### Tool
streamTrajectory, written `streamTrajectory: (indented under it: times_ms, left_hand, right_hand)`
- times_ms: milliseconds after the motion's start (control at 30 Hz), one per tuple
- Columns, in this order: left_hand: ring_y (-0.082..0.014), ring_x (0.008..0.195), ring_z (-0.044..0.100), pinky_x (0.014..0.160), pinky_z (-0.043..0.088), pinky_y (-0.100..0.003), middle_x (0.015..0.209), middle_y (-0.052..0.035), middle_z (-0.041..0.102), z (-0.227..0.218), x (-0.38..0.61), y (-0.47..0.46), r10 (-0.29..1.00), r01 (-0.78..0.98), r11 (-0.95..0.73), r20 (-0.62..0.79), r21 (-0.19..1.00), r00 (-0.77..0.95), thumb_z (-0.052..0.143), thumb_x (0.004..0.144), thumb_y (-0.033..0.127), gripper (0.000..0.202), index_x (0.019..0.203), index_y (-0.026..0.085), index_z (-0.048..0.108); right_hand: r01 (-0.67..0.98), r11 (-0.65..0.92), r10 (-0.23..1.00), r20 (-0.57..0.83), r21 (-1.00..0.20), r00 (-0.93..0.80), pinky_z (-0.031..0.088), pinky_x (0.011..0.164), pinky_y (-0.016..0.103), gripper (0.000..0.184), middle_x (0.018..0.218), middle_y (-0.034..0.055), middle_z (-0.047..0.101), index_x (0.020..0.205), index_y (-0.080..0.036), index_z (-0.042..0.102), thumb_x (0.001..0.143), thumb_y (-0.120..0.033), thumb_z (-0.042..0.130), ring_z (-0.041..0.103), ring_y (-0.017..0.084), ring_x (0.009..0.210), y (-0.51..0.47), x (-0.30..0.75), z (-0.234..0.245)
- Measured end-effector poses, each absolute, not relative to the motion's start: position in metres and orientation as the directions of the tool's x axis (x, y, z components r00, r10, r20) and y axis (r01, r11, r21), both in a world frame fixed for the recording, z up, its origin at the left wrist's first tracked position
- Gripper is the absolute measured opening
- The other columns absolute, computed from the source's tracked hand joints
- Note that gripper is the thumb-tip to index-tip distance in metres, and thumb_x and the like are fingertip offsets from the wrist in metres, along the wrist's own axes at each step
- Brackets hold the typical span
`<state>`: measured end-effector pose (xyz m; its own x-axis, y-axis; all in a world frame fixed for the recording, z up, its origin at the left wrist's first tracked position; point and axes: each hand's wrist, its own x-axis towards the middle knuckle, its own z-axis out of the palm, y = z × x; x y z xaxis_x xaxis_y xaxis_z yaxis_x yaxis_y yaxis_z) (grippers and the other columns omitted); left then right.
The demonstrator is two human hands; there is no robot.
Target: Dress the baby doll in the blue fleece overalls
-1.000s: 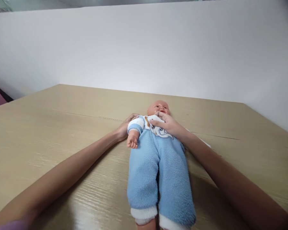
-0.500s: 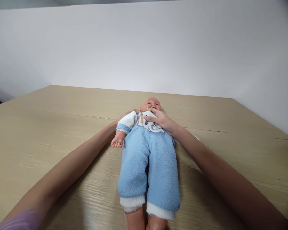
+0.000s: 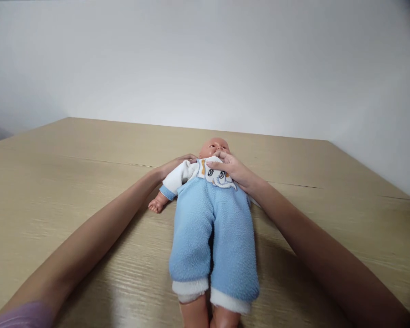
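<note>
A baby doll [image 3: 213, 218] lies on its back, its head at the far end and its legs toward me. It wears a fuzzy light-blue outfit with white cuffs and an elephant face [image 3: 218, 175] on the white chest. My right hand [image 3: 237, 171] lies over the upper chest, fingers bent at the collar below the doll's chin, thumb across the elephant. At the shoulder on the left side is my left hand [image 3: 181, 161], its fingertips partly hidden behind the white sleeve [image 3: 179, 177]. The doll's arm on the right side is mostly covered by my right forearm.
The doll rests on a wide wooden table [image 3: 89, 191] with thin seams across its top. A plain white wall [image 3: 205, 59] rises behind the far edge.
The doll's arm on the left side has swung outward and down toward the table. My left hand shows more above the sleeve. The right hand stays almost in place, and the view has tilted slightly.
</note>
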<state>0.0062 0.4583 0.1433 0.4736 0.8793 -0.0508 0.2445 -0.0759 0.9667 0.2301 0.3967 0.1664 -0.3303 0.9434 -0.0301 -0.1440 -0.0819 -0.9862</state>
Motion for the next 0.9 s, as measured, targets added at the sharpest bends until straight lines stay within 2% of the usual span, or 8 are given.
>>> streamTrajectory:
  times_ms: [100,233,333,400,533,667,800,900]
  left_hand:
    - [-0.0231,0.078,0.062,0.080,0.057,-0.041,0.087,-0.0060,0.071,0.150,-0.001,0.461,0.829,0.249,0.009,-0.146,0.969,0.540,0.077,0.075,0.053,0.042,0.090,0.014,0.070]
    - [-0.0253,0.102,0.066,0.085,0.053,-0.034,0.111,-0.0064,0.070,0.159,-0.021,0.452,0.824,0.245,0.030,-0.163,0.969,0.542,0.080,0.077,0.059,0.059,0.116,0.018,0.065]
    - [-0.0258,0.106,0.064,0.081,0.050,-0.030,0.118,-0.0052,0.067,0.167,-0.035,0.445,0.807,0.405,-0.056,-0.198,0.912,0.556,0.081,0.080,0.066,0.072,0.133,0.025,0.053]
    - [-0.0275,0.110,0.062,0.083,0.050,-0.031,0.121,-0.0056,0.066,0.171,-0.039,0.443,0.774,0.513,-0.166,-0.212,0.842,0.597,0.080,0.082,0.068,0.073,0.136,0.027,0.053]
    - [-0.0298,0.128,0.059,0.104,0.050,-0.037,0.140,-0.0080,0.065,0.168,-0.042,0.446,0.692,0.488,-0.300,-0.166,0.820,0.703,0.071,0.091,0.062,0.065,0.144,0.028,0.055]
    - [-0.0265,0.147,0.051,0.125,0.038,-0.039,0.160,-0.0075,0.056,0.164,-0.044,0.451,0.615,0.371,-0.432,-0.033,0.822,0.788,0.067,0.098,0.049,0.053,0.146,0.028,0.059]
    - [-0.0274,0.134,0.060,0.114,0.048,-0.040,0.147,-0.0097,0.066,0.175,-0.039,0.444,0.682,0.439,-0.511,0.037,0.739,0.730,0.068,0.096,0.046,0.046,0.137,0.024,0.066]
    - [-0.0257,0.121,0.063,0.104,0.052,-0.038,0.133,-0.0107,0.069,0.188,-0.016,0.428,0.679,0.399,-0.659,0.276,0.637,0.680,0.059,0.102,0.045,0.034,0.123,0.020,0.069]
  right_hand:
    - [-0.114,-0.062,0.943,-0.020,-0.991,-0.333,0.055,0.068,0.024,0.055,0.084,-0.0045,0.074,0.092,-0.024,0.059,0.064,-0.044,0.102,0.069,0.013,0.076,0.395,0.232,0.169]
    - [0.186,0.018,0.954,-0.039,-0.982,-0.298,0.052,0.073,0.028,0.049,0.090,-0.0012,0.075,0.092,-0.024,0.060,0.072,-0.053,0.094,0.069,0.017,0.081,0.394,0.244,0.180]
    - [0.654,0.180,0.967,0.011,-0.735,-0.254,0.046,0.072,0.031,0.042,0.089,0.0023,0.076,0.087,-0.023,0.065,0.085,-0.063,0.079,0.068,0.022,0.083,0.390,0.255,0.185]
    - [0.809,0.222,0.973,0.071,-0.545,-0.219,0.043,0.072,0.033,0.042,0.092,0.0037,0.077,0.087,-0.023,0.067,0.091,-0.065,0.070,0.068,0.024,0.086,0.385,0.260,0.183]
    - [0.862,0.180,0.973,0.213,-0.474,-0.087,0.047,0.079,0.038,0.040,0.100,0.0078,0.078,0.101,-0.025,0.067,0.097,-0.064,0.062,0.070,0.029,0.093,0.369,0.271,0.164]
    - [0.852,0.272,0.897,0.439,-0.448,-0.055,0.051,0.095,0.047,0.044,0.112,0.0129,0.074,0.116,-0.023,0.064,0.095,-0.061,0.068,0.067,0.034,0.106,0.341,0.309,0.138]
    - [0.883,0.311,0.889,0.435,-0.351,-0.140,0.048,0.106,0.055,0.059,0.131,0.0165,0.069,0.137,-0.024,0.059,0.094,-0.063,0.069,0.064,0.039,0.120,0.299,0.366,0.113]
    - [0.883,0.270,0.922,0.366,-0.384,-0.123,0.049,0.106,0.058,0.064,0.139,0.0161,0.068,0.143,-0.026,0.058,0.091,-0.061,0.072,0.063,0.041,0.124,0.276,0.397,0.101]
